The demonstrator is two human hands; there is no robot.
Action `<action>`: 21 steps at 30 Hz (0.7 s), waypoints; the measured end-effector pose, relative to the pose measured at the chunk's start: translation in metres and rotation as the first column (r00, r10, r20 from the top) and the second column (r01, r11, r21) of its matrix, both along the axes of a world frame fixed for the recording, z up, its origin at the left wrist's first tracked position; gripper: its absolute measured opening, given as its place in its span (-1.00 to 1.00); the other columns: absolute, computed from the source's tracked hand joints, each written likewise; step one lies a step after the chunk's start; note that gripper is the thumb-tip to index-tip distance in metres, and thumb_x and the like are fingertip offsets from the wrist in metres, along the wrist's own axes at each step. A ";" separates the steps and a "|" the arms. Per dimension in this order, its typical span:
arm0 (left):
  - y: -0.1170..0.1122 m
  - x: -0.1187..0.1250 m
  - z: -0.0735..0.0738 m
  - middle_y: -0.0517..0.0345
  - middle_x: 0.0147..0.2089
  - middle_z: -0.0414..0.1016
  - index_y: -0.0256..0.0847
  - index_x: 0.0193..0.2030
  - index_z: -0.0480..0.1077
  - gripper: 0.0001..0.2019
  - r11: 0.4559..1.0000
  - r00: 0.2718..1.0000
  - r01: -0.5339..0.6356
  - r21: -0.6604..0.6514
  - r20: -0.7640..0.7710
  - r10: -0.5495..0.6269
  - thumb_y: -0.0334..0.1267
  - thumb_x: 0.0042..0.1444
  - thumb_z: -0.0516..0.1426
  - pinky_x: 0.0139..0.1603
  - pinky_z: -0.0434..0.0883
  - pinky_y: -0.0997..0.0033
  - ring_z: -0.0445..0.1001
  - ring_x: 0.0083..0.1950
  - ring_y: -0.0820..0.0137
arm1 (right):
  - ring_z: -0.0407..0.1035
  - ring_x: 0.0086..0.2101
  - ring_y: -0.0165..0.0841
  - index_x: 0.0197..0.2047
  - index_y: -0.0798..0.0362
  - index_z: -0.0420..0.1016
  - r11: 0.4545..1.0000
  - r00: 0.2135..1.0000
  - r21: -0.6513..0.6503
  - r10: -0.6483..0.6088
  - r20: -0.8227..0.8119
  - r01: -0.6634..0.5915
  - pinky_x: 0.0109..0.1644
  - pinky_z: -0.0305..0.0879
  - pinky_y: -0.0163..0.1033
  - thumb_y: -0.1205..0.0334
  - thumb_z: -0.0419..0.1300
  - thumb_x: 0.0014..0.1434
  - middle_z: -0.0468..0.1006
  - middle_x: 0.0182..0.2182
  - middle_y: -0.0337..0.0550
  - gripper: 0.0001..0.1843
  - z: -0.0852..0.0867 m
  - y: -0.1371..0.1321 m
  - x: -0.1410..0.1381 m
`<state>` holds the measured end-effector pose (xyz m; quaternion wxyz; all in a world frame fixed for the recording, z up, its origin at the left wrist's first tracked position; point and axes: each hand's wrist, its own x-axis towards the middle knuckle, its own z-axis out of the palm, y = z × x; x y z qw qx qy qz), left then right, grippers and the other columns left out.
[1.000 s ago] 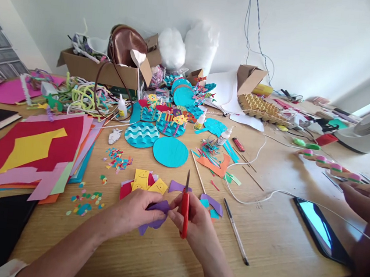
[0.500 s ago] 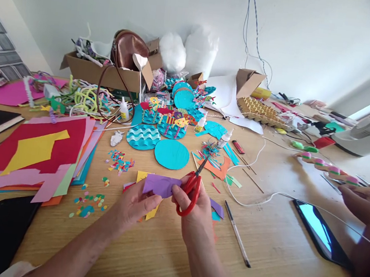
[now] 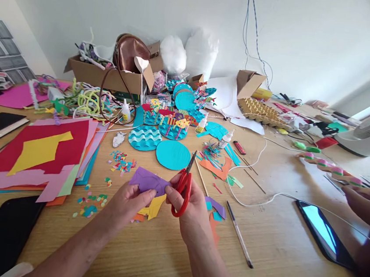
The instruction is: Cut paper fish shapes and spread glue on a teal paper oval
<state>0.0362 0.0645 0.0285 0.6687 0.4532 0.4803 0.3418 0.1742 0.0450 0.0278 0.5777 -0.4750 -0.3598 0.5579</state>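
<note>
A piece of purple paper [image 3: 147, 181] with faint drawn lines is stretched between my two hands above the table. My left hand [image 3: 133, 206] pinches its lower left side, thumb on top. The fingers of my right hand [image 3: 190, 209] hold its right end and also carry red-handled scissors [image 3: 184, 191], whose dark blades point up and away from the paper. Beneath my hands lie yellow paper scraps [image 3: 153, 206], partly hidden. Just beyond, a plain blue oval [image 3: 173, 155] rests beside a wavy blue oval [image 3: 145, 138].
Coloured paper sheets [image 3: 38, 154] are stacked at left, near confetti dots [image 3: 90, 205]. A pen [image 3: 239, 234] and a phone [image 3: 323, 232] lie at right, where another person's hand [image 3: 363, 201] holds a striped strip. Glue bottles [image 3: 226, 139] and a cardboard box [image 3: 92, 73] stand farther back.
Both hands have shifted slightly left with the purple paper, which now tilts more toward me and shows more of its face. The scissors have moved left with my right hand.
</note>
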 end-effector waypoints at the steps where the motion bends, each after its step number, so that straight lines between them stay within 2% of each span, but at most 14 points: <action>1: -0.001 0.001 0.002 0.25 -0.60 0.43 -0.20 -0.60 0.39 -0.81 1.000 1.000 -0.019 0.019 0.011 0.019 -0.14 -0.16 0.19 -0.51 0.34 0.49 0.42 -0.52 0.38 | 0.18 -0.59 -0.52 -0.40 0.06 0.31 1.000 1.000 0.005 -0.013 -0.006 0.013 -0.52 0.12 -0.41 0.17 0.30 -0.12 0.31 -0.60 -0.38 -0.74 -0.001 0.000 -0.002; 4: -0.002 0.003 0.005 0.25 -0.59 0.44 -0.21 -0.58 0.41 -0.85 0.996 0.996 -0.080 0.046 0.033 0.079 -0.17 -0.20 0.20 -0.48 0.35 0.48 0.42 -0.52 0.38 | 0.17 -0.58 -0.52 -0.38 0.06 0.31 1.000 1.000 0.005 0.004 -0.005 -0.004 -0.52 0.11 -0.41 0.14 0.30 -0.11 0.31 -0.59 -0.38 -0.72 -0.001 0.000 -0.006; 7: -0.001 0.001 0.004 0.26 -0.63 0.41 -0.21 -0.60 0.40 -0.85 0.975 0.976 -0.216 0.045 0.039 0.214 -0.18 -0.20 0.20 -0.46 0.35 0.47 0.40 -0.55 0.41 | 0.17 -0.59 -0.51 -0.44 0.07 0.27 0.994 0.991 -0.019 0.106 0.084 -0.105 -0.53 0.10 -0.41 0.04 0.21 -0.02 0.28 -0.63 -0.36 -0.72 0.002 -0.004 -0.009; 10: 0.002 -0.002 -0.001 0.32 -0.68 0.32 -0.21 -0.68 0.31 -0.78 0.939 0.936 -0.340 0.058 0.118 0.331 -0.19 -0.16 0.20 -0.48 0.31 0.51 0.32 -0.60 0.48 | 0.10 -0.63 -0.51 -0.56 0.06 0.18 0.975 0.956 -0.055 0.221 0.194 -0.214 -0.57 0.03 -0.40 -0.04 0.10 0.06 0.21 -0.69 -0.36 -0.63 0.001 -0.014 -0.011; 15: 0.007 -0.002 -0.013 0.36 -0.68 0.25 -0.21 -0.68 0.30 -0.77 0.900 0.884 -0.429 0.074 0.238 0.402 -0.22 -0.13 0.22 -0.43 0.28 0.56 0.25 -0.57 0.53 | 0.02 -0.63 -0.51 -0.60 0.06 0.15 0.944 0.872 -0.080 0.327 0.364 -0.320 -0.58 -0.10 -0.37 -0.05 0.00 0.13 0.12 -0.69 -0.36 -0.58 -0.010 -0.027 -0.019; 21: 0.005 0.002 -0.009 0.30 -0.64 0.32 -0.23 -0.66 0.35 -0.78 0.903 0.883 -0.425 0.066 0.250 0.397 -0.22 -0.10 0.20 -0.43 0.28 0.56 0.29 -0.54 0.51 | -0.04 -0.62 -0.52 -0.60 0.06 0.12 0.940 0.848 -0.049 0.327 0.416 -0.338 -0.57 -0.14 -0.37 -0.03 0.04 0.13 0.05 -0.67 -0.38 -0.58 -0.022 -0.028 -0.022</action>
